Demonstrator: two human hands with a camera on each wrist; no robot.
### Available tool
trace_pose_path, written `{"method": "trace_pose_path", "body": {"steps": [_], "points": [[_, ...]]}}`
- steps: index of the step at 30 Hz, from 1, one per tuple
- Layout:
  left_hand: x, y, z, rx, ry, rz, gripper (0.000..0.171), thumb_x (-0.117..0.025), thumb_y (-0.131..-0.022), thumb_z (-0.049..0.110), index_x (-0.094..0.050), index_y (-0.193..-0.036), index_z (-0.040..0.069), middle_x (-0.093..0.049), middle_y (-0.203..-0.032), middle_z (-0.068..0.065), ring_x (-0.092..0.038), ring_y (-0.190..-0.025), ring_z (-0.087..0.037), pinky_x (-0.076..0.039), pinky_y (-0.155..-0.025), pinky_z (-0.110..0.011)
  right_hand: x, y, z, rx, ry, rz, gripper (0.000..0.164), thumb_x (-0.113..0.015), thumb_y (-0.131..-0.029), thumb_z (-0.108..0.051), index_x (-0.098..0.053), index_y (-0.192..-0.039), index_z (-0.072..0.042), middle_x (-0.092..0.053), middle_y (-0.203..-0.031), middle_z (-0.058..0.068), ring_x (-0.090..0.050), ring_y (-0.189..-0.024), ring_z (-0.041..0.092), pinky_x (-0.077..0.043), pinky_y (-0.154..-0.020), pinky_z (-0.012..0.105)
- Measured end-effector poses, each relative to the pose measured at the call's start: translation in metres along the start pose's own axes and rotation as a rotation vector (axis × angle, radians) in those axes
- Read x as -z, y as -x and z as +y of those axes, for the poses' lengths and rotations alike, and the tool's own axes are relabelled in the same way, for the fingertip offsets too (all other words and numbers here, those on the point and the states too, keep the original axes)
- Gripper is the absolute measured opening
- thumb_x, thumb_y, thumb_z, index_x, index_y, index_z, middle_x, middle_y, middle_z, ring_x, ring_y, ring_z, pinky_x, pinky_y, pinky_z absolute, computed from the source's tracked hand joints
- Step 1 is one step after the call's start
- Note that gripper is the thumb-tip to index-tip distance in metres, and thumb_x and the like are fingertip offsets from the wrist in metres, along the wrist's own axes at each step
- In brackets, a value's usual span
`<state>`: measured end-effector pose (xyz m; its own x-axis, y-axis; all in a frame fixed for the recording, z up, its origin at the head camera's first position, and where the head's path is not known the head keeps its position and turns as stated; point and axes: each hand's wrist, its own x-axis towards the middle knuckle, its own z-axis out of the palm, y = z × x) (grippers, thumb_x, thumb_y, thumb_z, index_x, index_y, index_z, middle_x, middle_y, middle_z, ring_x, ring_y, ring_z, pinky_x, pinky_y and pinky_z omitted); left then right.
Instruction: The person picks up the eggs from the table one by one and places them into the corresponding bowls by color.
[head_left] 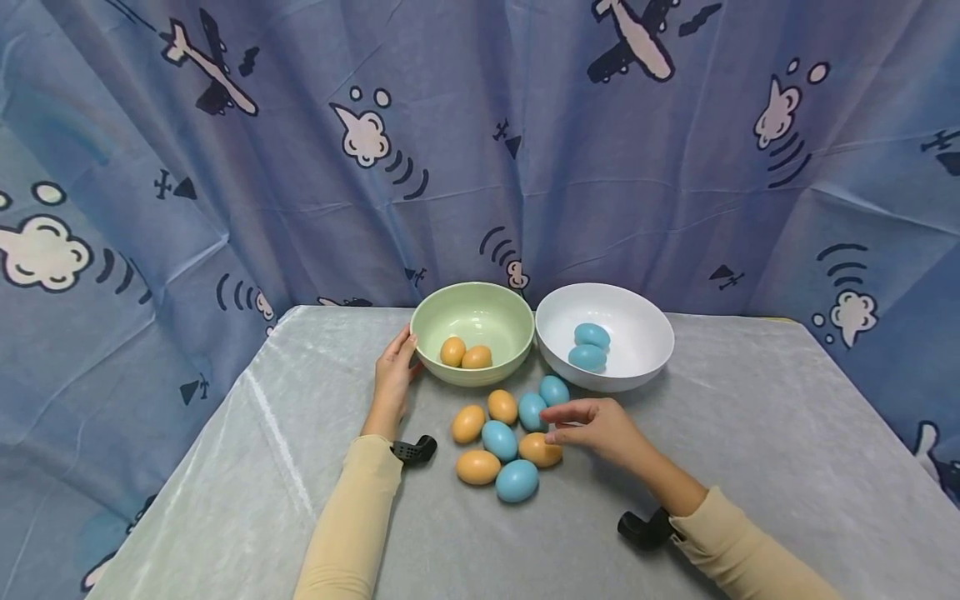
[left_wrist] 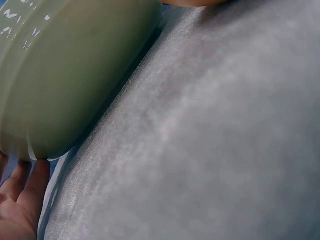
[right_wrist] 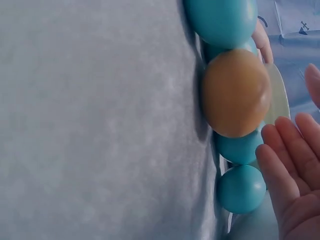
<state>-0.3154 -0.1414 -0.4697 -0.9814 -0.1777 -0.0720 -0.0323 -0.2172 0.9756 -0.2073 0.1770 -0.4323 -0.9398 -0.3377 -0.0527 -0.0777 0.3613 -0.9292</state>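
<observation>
My left hand (head_left: 392,375) is at the left side of a light green bowl (head_left: 510,321), its fingertips against the outer wall. In the left wrist view those fingers (left_wrist: 34,187) look straight along the green bowl (left_wrist: 75,75). Two orange eggs (head_left: 477,357) lie in that bowl. My right hand (head_left: 600,427) hovers at the right of the egg cluster with nothing in its grasp. Its thumb and fingers are apart, close over an orange egg (head_left: 540,450) and beside a blue egg (head_left: 532,412). The right wrist view shows its extended fingers (right_wrist: 290,150) beside the orange egg (right_wrist: 236,93).
A white bowl (head_left: 645,342) holding two blue eggs (head_left: 587,358) stands right beside the green one. In front of the bowls, several loose orange and blue eggs (head_left: 517,481) lie close together on the grey cloth-covered table (head_left: 247,500). A patterned blue curtain (head_left: 450,167) hangs behind.
</observation>
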Motion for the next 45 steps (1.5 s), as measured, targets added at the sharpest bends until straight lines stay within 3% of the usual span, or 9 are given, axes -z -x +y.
{"method": "trace_pose_path", "body": {"steps": [15,25,34,45], "points": [[0.001,0.001,-0.002,-0.025,0.017,-0.015,0.050,-0.054,-0.103,0.032,-0.046,-0.150,0.015,-0.043,-0.157,-0.004,-0.044,-0.142,-0.024,-0.042,-0.115,-0.047,-0.008,0.004,0.005,-0.028,-0.007,-0.010,0.040,-0.083,-0.082,-0.021,-0.073,-0.114,0.001,-0.074,-0.115,0.016,-0.067,-0.114,0.027,-0.055,-0.086,0.015],[0.005,0.002,-0.004,0.005,0.018,-0.018,0.051,-0.055,-0.103,0.032,-0.045,-0.150,0.016,-0.041,-0.158,-0.003,-0.042,-0.144,-0.024,-0.040,-0.117,-0.046,-0.013,0.004,0.011,-0.041,0.000,-0.027,0.041,-0.083,-0.081,-0.022,-0.073,-0.114,0.001,-0.074,-0.114,0.015,-0.068,-0.105,0.012,-0.056,-0.083,0.017],[-0.001,0.015,0.020,-0.006,0.002,-0.052,0.050,-0.051,-0.104,0.024,-0.042,-0.151,0.009,-0.038,-0.159,-0.009,-0.038,-0.146,-0.025,-0.040,-0.116,-0.047,-0.011,0.003,0.011,-0.024,-0.017,-0.036,0.045,-0.084,-0.080,-0.019,-0.071,-0.117,0.004,-0.073,-0.116,0.019,-0.069,-0.106,0.015,-0.056,-0.082,0.017],[0.001,0.000,-0.002,-0.020,0.021,-0.018,0.051,-0.054,-0.103,0.030,-0.044,-0.151,0.013,-0.041,-0.158,-0.005,-0.040,-0.144,-0.021,-0.041,-0.116,-0.045,-0.010,0.006,0.013,-0.032,-0.086,-0.108,0.053,-0.084,-0.079,-0.010,-0.064,-0.123,0.012,-0.068,-0.121,0.026,-0.068,-0.109,0.022,-0.058,-0.084,0.020]]}}
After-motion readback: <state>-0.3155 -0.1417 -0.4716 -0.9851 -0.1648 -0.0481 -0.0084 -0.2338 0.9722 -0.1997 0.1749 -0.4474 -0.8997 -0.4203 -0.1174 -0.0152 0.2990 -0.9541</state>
